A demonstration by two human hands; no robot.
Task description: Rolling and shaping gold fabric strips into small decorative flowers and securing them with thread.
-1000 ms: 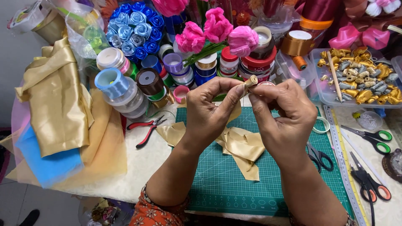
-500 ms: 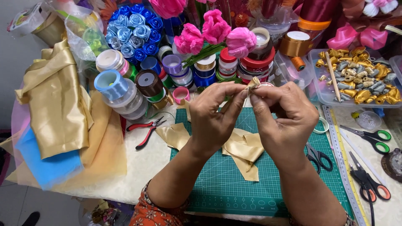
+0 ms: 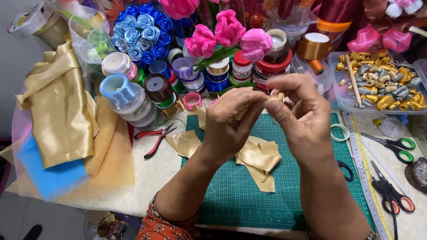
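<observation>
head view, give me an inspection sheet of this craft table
surface: green cutting mat on a pale table.
job's things: small gold ribbon bud pinched between both hands; gold ribbon pieces on the mat.
clutter: ribbon spools, red pliers, tray of ribbon buds, scissors, gold fabric.
hands: left hand and right hand raised over the mat, fingertips meeting.
cables: nothing seen.
surroundings: pink and blue fabric flowers behind.
</observation>
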